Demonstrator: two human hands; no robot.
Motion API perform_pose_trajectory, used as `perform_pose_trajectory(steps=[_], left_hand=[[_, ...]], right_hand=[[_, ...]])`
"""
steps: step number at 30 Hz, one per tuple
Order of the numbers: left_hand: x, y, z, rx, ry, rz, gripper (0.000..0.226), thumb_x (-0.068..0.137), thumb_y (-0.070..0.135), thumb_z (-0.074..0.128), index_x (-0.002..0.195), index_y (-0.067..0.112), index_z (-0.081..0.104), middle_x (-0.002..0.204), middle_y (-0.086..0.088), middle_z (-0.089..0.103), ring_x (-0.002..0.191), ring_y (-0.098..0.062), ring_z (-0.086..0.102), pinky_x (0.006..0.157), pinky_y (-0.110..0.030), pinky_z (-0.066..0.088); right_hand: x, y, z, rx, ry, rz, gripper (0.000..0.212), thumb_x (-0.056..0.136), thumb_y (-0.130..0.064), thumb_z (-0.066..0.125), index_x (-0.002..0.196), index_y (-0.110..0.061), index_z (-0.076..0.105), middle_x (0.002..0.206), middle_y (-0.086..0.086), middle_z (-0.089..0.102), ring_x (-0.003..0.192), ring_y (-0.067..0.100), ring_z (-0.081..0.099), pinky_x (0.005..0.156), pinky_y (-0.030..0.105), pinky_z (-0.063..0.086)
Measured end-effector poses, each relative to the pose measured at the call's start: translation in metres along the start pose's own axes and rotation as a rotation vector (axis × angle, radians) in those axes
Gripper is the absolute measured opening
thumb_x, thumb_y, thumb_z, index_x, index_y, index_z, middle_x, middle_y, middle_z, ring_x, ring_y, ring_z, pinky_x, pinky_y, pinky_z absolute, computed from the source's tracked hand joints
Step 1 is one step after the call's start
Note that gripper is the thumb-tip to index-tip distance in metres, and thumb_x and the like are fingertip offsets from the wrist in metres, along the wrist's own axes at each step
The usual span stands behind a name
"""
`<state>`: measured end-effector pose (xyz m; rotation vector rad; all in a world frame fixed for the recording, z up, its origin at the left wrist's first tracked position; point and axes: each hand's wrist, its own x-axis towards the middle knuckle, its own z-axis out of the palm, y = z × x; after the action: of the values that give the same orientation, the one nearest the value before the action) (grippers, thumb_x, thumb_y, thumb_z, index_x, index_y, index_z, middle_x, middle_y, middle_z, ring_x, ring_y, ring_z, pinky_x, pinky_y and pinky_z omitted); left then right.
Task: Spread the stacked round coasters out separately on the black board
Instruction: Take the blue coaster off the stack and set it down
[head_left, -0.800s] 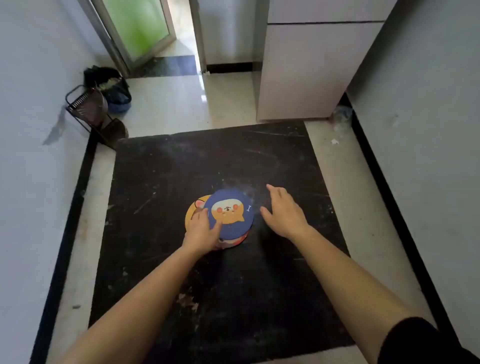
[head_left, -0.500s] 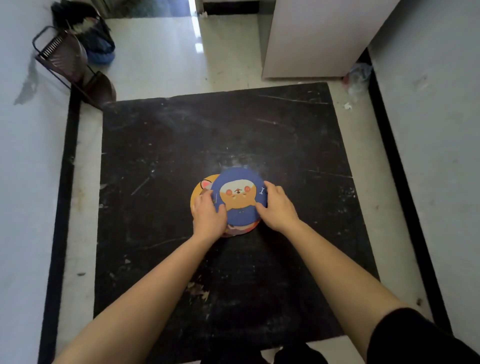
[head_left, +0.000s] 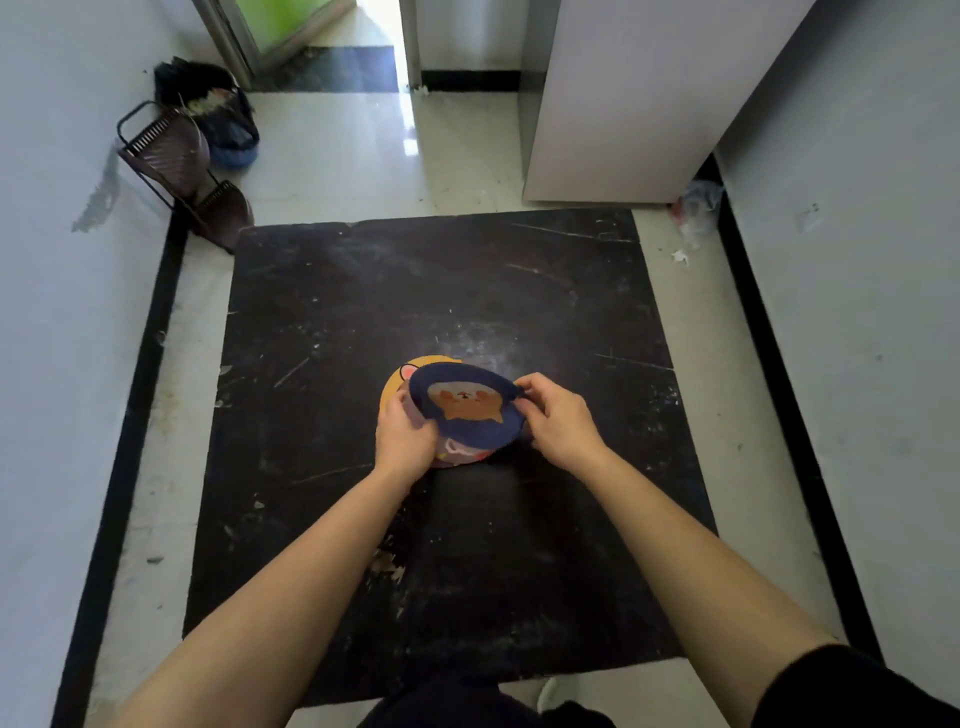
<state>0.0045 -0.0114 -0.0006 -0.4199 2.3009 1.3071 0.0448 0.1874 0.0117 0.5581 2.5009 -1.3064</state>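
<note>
A dark blue round coaster (head_left: 467, 410) with an orange cartoon dog is tilted up off the stack, its near edge raised. My right hand (head_left: 558, 423) pinches its right rim. My left hand (head_left: 408, 441) holds its left edge, fingers curled against the stack. Under it lie a yellow coaster (head_left: 397, 387), sticking out to the left, and a pinkish coaster (head_left: 462, 454) showing at the near side. They rest near the middle of the scratched black board (head_left: 441, 291) on the floor.
A dark dustpan and wire rack (head_left: 176, 166) lean on the left wall by a dark bin (head_left: 223, 119). A white cabinet (head_left: 623, 104) stands past the board's far right corner. Litter (head_left: 693, 210) lies by the right wall.
My right hand came in from the right and took the blue coaster's rim. The coaster, flat before, is now tilted up off the stack between both hands.
</note>
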Motion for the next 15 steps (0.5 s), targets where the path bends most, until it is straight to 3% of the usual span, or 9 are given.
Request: perform_pose_trajectory(steps=[2, 5, 11, 15], left_hand=[[-0.018, -0.001, -0.004, -0.048, -0.001, -0.018, 0.052, 0.090, 0.016, 0.058, 0.139, 0.016, 0.042, 0.120, -0.003, 0.059, 0.115, -0.027, 0.057, 0.098, -0.048, 0.049], [-0.053, -0.009, -0.005, -0.057, -0.003, 0.002, 0.038, 0.094, 0.018, 0.055, 0.131, 0.016, 0.050, 0.120, -0.005, 0.064, 0.108, -0.024, 0.061, 0.093, -0.049, 0.052], [-0.117, -0.055, 0.001, -0.022, 0.080, -0.055, 0.030, 0.092, 0.022, 0.062, 0.120, 0.014, 0.057, 0.111, -0.007, 0.067, 0.098, -0.023, 0.064, 0.084, -0.048, 0.057], [-0.143, -0.098, 0.002, -0.019, 0.079, -0.214, 0.029, 0.087, 0.013, 0.063, 0.116, 0.013, 0.060, 0.102, -0.006, 0.067, 0.093, -0.025, 0.066, 0.083, -0.050, 0.058]], right_hand=[[-0.021, 0.001, -0.007, 0.027, 0.005, -0.044, 0.016, 0.093, -0.017, 0.059, 0.100, -0.031, 0.064, 0.085, -0.014, 0.066, 0.080, 0.010, 0.062, 0.069, 0.025, 0.046], [-0.055, 0.007, -0.013, 0.093, -0.009, -0.040, 0.016, 0.094, -0.017, 0.060, 0.097, -0.033, 0.063, 0.083, -0.017, 0.065, 0.079, 0.005, 0.063, 0.075, 0.028, 0.050], [-0.106, 0.036, 0.009, 0.149, -0.045, 0.044, 0.020, 0.095, -0.021, 0.060, 0.113, -0.018, 0.066, 0.103, 0.004, 0.071, 0.096, 0.023, 0.067, 0.087, 0.043, 0.055], [-0.134, 0.066, 0.042, 0.139, -0.115, 0.143, 0.027, 0.093, -0.020, 0.064, 0.119, -0.014, 0.065, 0.108, 0.008, 0.072, 0.102, 0.024, 0.066, 0.090, 0.038, 0.052]])
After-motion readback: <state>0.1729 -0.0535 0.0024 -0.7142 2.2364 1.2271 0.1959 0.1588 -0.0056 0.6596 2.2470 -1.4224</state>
